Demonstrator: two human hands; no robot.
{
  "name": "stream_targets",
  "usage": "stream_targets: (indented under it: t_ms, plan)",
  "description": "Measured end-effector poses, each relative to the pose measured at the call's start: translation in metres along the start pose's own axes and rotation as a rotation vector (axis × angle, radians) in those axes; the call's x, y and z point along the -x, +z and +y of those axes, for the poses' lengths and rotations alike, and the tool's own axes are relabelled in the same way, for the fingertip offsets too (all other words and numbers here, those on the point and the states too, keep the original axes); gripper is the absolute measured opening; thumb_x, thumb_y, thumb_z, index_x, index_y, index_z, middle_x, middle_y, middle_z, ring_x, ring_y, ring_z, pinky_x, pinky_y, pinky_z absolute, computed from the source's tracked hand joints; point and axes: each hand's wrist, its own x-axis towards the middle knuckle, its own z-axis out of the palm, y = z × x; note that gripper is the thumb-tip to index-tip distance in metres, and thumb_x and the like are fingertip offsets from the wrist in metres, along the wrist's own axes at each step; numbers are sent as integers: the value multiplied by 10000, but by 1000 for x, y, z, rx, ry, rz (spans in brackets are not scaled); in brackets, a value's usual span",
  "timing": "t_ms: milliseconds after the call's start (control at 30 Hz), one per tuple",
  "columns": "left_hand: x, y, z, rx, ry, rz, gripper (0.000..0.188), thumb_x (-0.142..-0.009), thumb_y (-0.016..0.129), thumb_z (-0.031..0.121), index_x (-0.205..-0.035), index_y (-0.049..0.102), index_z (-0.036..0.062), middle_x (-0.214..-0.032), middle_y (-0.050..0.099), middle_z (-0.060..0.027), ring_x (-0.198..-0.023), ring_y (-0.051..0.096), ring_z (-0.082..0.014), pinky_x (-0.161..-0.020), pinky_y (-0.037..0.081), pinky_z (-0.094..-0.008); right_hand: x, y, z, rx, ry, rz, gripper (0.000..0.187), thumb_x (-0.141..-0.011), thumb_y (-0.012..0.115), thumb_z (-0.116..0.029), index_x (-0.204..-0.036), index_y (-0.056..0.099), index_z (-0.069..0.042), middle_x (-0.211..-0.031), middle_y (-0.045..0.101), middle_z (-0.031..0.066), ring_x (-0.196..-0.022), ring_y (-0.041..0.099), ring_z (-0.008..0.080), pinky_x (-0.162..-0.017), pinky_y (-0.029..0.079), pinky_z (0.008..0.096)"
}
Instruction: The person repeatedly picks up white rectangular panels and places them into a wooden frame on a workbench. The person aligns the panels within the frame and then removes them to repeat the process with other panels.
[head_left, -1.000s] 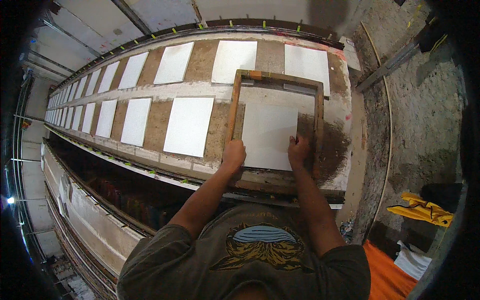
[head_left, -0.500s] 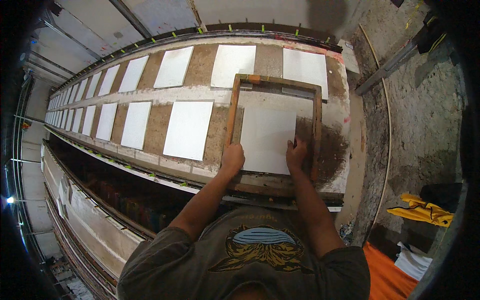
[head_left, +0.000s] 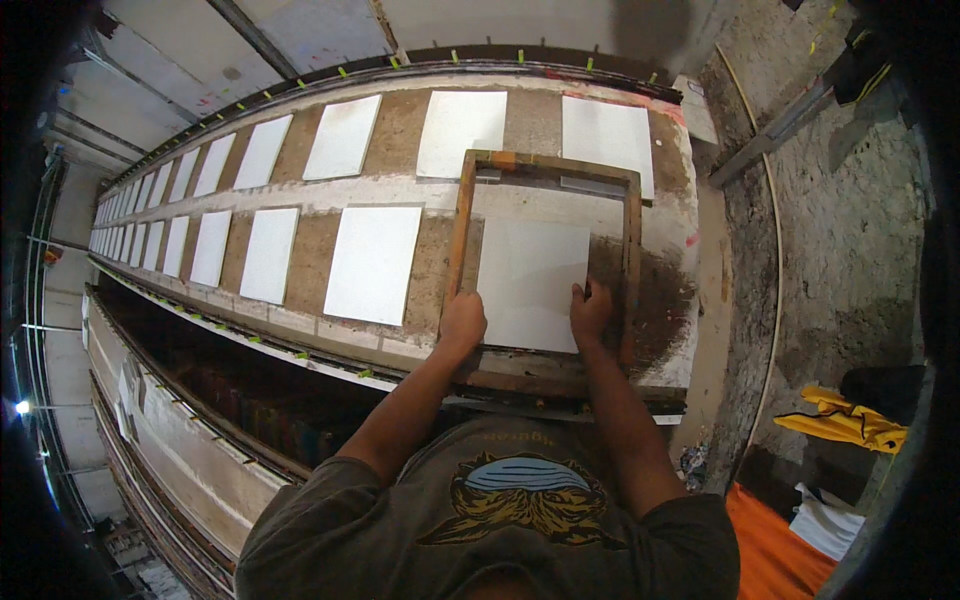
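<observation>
A rectangular wooden screen-printing frame (head_left: 463, 225) lies on the long table at its near right end. Through its mesh a pale sheet (head_left: 533, 285) shows, greyer than the sheets outside. My left hand (head_left: 463, 322) is closed around the frame's left rail, near the lower corner. Inside the frame, close to the right rail, is my right hand (head_left: 592, 312), its fingers curled and the thumb pointing up. A small dark bit shows at its fingers, but I cannot make out what it holds. Both forearms reach over the table's near edge.
Two rows of white sheets (head_left: 373, 265) run away leftward along the brown-stained table (head_left: 318, 215). Small green tabs (head_left: 520, 57) line the table's far rail. At the right stand a rough wall (head_left: 830, 250) and a yellow cloth (head_left: 845, 420). A dark gap (head_left: 220, 370) lies beyond the near edge.
The view has shifted very slightly. Both hands keep their places at the frame, and the frame stays where it was on the table.
</observation>
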Motion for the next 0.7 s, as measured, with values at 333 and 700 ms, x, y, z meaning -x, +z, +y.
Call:
stream_targets:
  t_ms: [333,700]
  plan:
    - [-1,-45,31,34,129,77,413,-894,662,216,-1227,563,-7,-1201,595,-215,-1192,559,-404,-970,486,-470,-18,-50,-45,-48,86,-143,643,-871,731,-358,-1391,519,-44,-1354,545,258,-1222,532,436,-1054,410,548]
    - [-70,21,54,-101,317,141,795,-994,439,559,-1582,247,60,-1649,144,-238,-1535,95,-404,-1225,110,-548,-62,13,-61,356,-253,-327,782,-987,486,-525,-1577,250,-69,-1635,181,237,-1515,166,407,-1205,114,587]
